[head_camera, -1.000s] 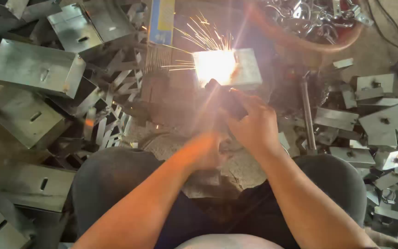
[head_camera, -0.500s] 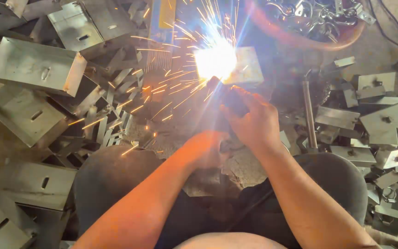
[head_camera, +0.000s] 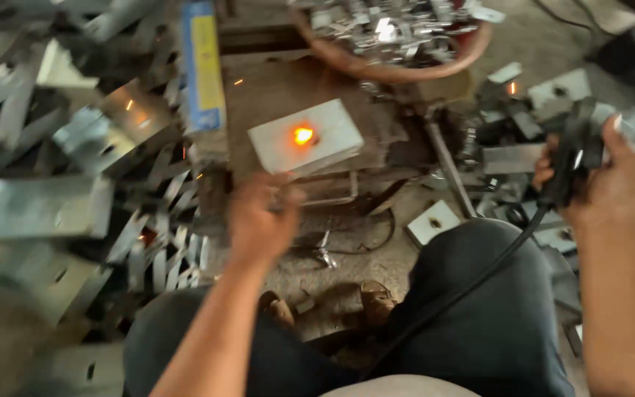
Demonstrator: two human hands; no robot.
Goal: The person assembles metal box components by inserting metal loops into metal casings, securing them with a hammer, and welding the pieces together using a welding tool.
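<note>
Grimy concrete floor (head_camera: pixel 347 265) underfoot, heaps of bent grey metal brackets (head_camera: pixel 75 198) sprawling left and right, a reddish basin (head_camera: pixel 391 70) of metal bits up top, daylight dull.

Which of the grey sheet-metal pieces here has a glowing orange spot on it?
The pale rectangular metal block lying just ahead of the left hand. It alone carries a bright orange glow near its middle; the grey folded metal brackets piled to the left show none.

Motion is blurring the left hand (head_camera: pixel 259 220), hiding its fingers. The top edge is cutting off the basin (head_camera: pixel 398 70); its metal bits are blurring together.
</note>
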